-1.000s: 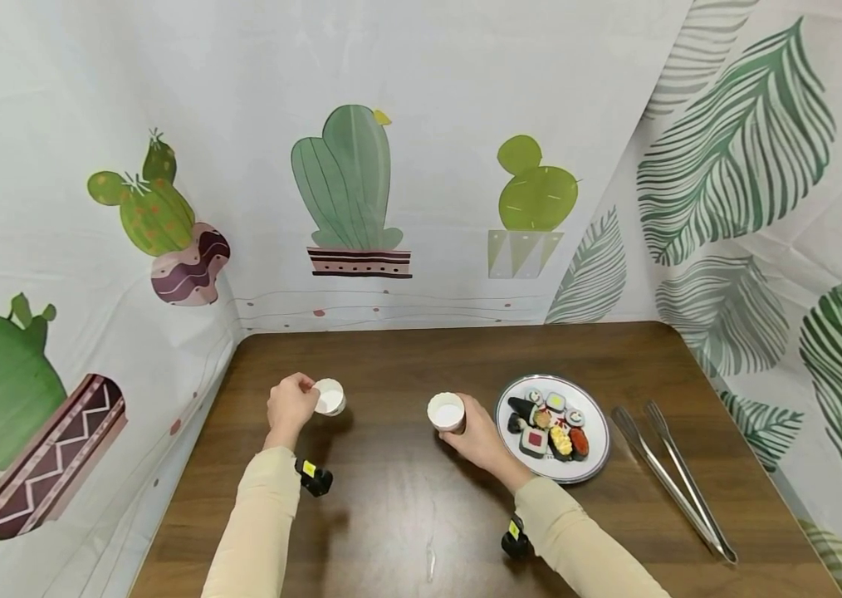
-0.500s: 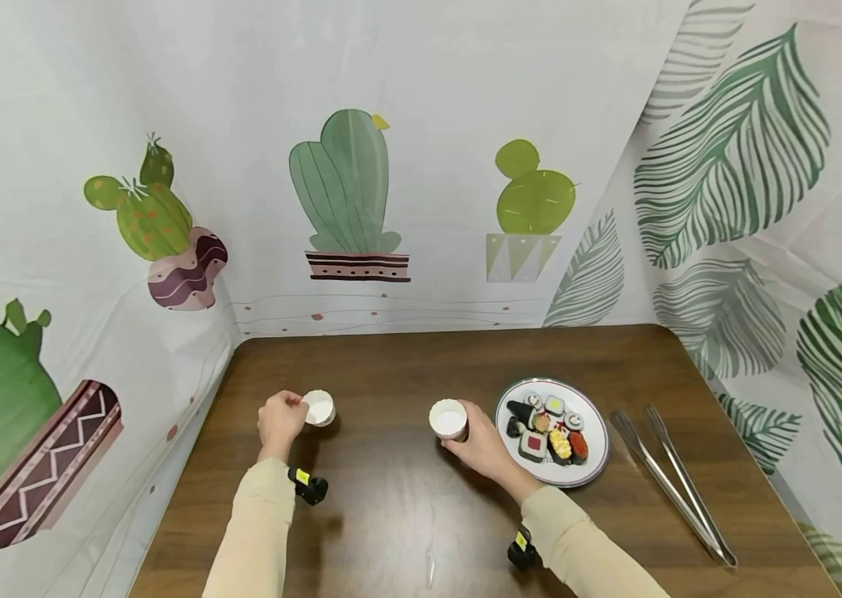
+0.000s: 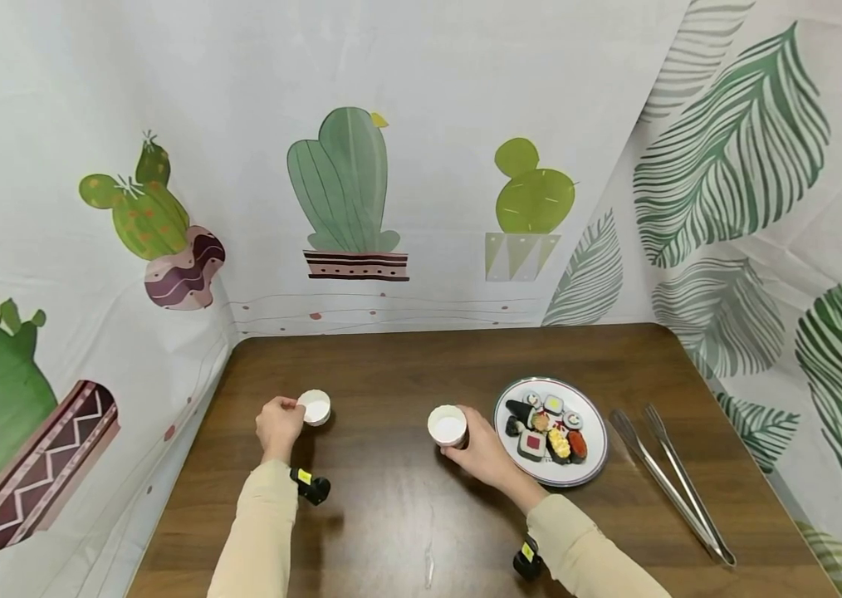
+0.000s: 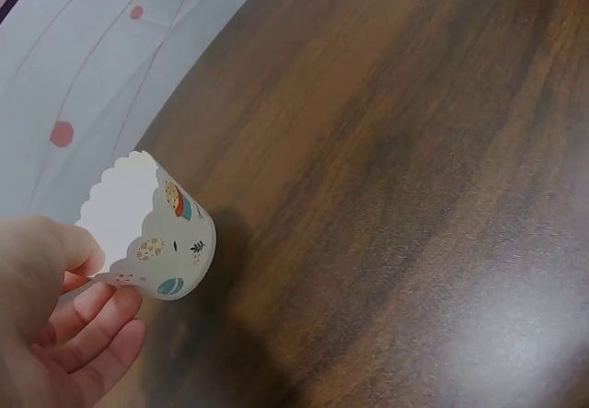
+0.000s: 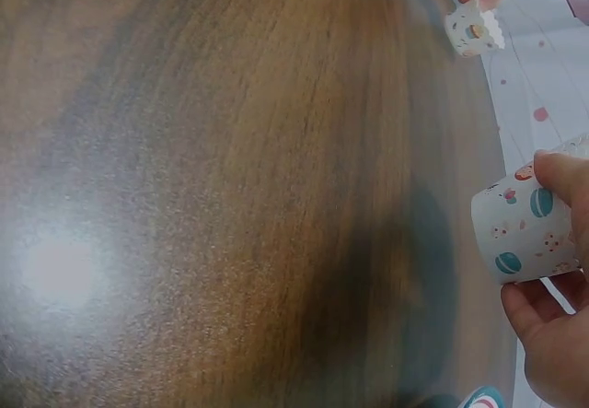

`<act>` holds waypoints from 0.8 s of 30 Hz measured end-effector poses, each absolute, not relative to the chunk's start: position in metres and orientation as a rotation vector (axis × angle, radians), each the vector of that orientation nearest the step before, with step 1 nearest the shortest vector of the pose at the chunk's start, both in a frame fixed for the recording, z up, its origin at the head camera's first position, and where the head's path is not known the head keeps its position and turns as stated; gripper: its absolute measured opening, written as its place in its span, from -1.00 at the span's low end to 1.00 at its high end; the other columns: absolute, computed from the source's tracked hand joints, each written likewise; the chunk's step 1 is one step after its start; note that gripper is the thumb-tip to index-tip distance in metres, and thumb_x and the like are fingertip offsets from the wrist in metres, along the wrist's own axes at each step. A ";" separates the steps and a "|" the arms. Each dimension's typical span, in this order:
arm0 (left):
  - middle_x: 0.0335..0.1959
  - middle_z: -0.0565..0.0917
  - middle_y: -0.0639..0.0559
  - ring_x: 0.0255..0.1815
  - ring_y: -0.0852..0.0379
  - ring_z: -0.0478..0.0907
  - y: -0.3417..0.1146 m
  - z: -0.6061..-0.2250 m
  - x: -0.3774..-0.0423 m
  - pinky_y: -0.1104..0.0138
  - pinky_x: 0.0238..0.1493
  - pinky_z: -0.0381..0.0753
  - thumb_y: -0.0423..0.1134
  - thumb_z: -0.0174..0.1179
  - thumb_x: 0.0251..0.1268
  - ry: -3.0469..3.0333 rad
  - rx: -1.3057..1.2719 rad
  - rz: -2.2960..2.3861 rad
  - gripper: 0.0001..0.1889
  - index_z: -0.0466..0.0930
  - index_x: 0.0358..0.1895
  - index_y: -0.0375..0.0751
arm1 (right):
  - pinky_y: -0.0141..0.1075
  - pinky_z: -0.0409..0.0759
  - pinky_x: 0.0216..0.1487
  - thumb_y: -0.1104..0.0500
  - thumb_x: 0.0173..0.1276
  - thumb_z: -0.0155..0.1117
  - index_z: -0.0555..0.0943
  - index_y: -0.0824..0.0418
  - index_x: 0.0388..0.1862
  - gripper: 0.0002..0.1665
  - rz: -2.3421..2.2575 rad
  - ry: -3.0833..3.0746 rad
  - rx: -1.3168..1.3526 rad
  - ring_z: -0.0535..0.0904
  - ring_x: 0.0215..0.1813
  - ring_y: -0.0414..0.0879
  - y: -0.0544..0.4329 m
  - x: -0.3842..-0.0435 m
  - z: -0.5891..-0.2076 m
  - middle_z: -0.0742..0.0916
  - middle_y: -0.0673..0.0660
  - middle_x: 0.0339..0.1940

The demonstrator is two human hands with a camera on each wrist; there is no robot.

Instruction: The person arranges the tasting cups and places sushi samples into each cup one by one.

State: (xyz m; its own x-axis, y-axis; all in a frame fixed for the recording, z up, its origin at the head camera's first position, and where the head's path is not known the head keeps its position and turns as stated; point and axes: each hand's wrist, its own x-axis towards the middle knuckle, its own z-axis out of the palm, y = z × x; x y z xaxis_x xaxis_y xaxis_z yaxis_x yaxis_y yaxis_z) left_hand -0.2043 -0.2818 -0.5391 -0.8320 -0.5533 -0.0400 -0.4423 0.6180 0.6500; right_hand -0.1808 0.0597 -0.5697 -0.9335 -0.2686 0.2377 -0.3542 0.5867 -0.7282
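My left hand pinches the rim of a small white paper baking cup between thumb and finger, at the left of the table. In the left wrist view this baking cup has a scalloped edge and a small coloured print, and tilts with its mouth away from the table. Thumb and fingers of my right hand grip a second paper baking cup around its side, mouth up, near the middle. Teal and orange figures mark this cup in the right wrist view.
A round white plate with several sushi pieces stands right of my right hand. Further right, metal tongs lie spread on the brown wooden table. A printed cloth hangs behind the table.
My left hand has drawn back slightly to the left with its baking cup. The right hand and its cup have come a little nearer to me.
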 end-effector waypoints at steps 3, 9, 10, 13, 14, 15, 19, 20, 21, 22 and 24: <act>-0.26 0.66 -0.19 -0.13 -0.21 0.50 -0.282 -0.541 -0.202 0.02 -0.13 0.40 -0.21 0.07 0.10 -2.673 0.873 -1.014 -0.77 0.60 -0.25 -0.28 | -0.04 0.44 0.09 0.17 -0.15 0.54 0.38 0.28 0.12 -0.18 1.269 -2.713 0.532 0.51 0.06 0.11 0.060 -0.179 -0.569 0.59 0.22 -0.03; -0.23 0.64 -0.22 -0.11 -0.26 0.48 -0.284 -0.540 -0.200 -0.02 -0.10 0.39 -0.21 0.06 0.11 -2.658 0.923 -1.027 -0.76 0.58 -0.24 -0.28 | -0.04 0.44 0.08 0.15 -0.15 0.54 0.38 0.29 0.13 -0.17 1.233 -2.721 0.534 0.51 0.07 0.11 0.060 -0.177 -0.567 0.59 0.23 -0.01; -0.23 0.63 -0.22 -0.10 -0.27 0.48 -0.285 -0.541 -0.200 -0.02 -0.10 0.38 -0.20 0.06 0.11 -2.658 0.926 -1.028 -0.76 0.58 -0.24 -0.28 | -0.04 0.44 0.09 0.15 -0.15 0.53 0.38 0.30 0.13 -0.17 1.236 -2.720 0.538 0.51 0.07 0.11 0.059 -0.177 -0.566 0.59 0.24 0.00; -0.22 0.63 -0.22 -0.11 -0.26 0.48 -0.285 -0.542 -0.200 -0.01 -0.10 0.39 -0.19 0.06 0.10 -2.664 0.942 -1.028 -0.76 0.58 -0.25 -0.27 | -0.05 0.44 0.10 0.16 -0.15 0.53 0.37 0.31 0.13 -0.17 1.251 -2.717 0.547 0.51 0.08 0.11 0.058 -0.176 -0.565 0.58 0.24 0.00; -0.22 0.63 -0.23 -0.11 -0.27 0.48 -0.285 -0.542 -0.199 -0.01 -0.11 0.39 -0.19 0.06 0.10 -2.668 0.941 -1.027 -0.76 0.58 -0.25 -0.27 | -0.05 0.43 0.10 0.16 -0.14 0.53 0.37 0.31 0.14 -0.17 1.256 -2.721 0.547 0.50 0.08 0.11 0.058 -0.176 -0.564 0.58 0.24 0.01; -0.22 0.63 -0.24 -0.11 -0.27 0.48 -0.285 -0.543 -0.199 -0.01 -0.12 0.39 -0.19 0.06 0.10 -2.671 0.939 -1.026 -0.76 0.58 -0.25 -0.27 | -0.05 0.43 0.11 0.17 -0.14 0.53 0.37 0.31 0.14 -0.17 1.261 -2.720 0.548 0.50 0.09 0.11 0.057 -0.176 -0.564 0.58 0.24 0.01; -0.24 0.62 -0.25 -0.12 -0.30 0.47 -0.285 -0.544 -0.197 -0.01 -0.14 0.40 -0.20 0.07 0.08 -2.687 0.921 -1.005 -0.76 0.59 -0.27 -0.28 | -0.06 0.43 0.11 0.17 -0.14 0.53 0.37 0.31 0.14 -0.17 1.275 -2.726 0.547 0.50 0.08 0.10 0.057 -0.176 -0.565 0.58 0.24 0.01; -0.24 0.62 -0.25 -0.11 -0.30 0.48 -0.285 -0.545 -0.196 -0.02 -0.14 0.40 -0.21 0.07 0.08 -2.690 0.917 -0.999 -0.77 0.59 -0.27 -0.28 | -0.06 0.43 0.11 0.17 -0.14 0.53 0.37 0.30 0.13 -0.17 1.278 -2.727 0.547 0.50 0.08 0.10 0.056 -0.176 -0.565 0.58 0.24 0.00; -0.24 0.63 -0.25 -0.11 -0.30 0.48 -0.285 -0.545 -0.196 -0.02 -0.15 0.40 -0.21 0.07 0.08 -2.693 0.912 -0.995 -0.77 0.59 -0.28 -0.28 | -0.06 0.43 0.11 0.17 -0.14 0.52 0.37 0.30 0.13 -0.17 1.281 -2.727 0.547 0.50 0.08 0.10 0.056 -0.176 -0.566 0.58 0.24 0.00; -0.24 0.63 -0.24 -0.11 -0.29 0.48 -0.285 -0.545 -0.196 -0.01 -0.15 0.40 -0.21 0.07 0.08 -2.697 0.909 -0.990 -0.77 0.59 -0.28 -0.28 | -0.06 0.43 0.11 0.17 -0.14 0.52 0.37 0.30 0.13 -0.18 1.284 -2.727 0.547 0.50 0.08 0.09 0.056 -0.176 -0.566 0.58 0.23 0.00; -0.23 0.63 -0.24 -0.10 -0.28 0.47 -0.285 -0.546 -0.196 -0.01 -0.13 0.39 -0.20 0.07 0.08 -2.704 0.907 -0.996 -0.77 0.59 -0.28 -0.28 | -0.06 0.43 0.11 0.17 -0.14 0.52 0.37 0.30 0.13 -0.18 1.288 -2.723 0.548 0.50 0.08 0.09 0.056 -0.176 -0.566 0.59 0.23 -0.01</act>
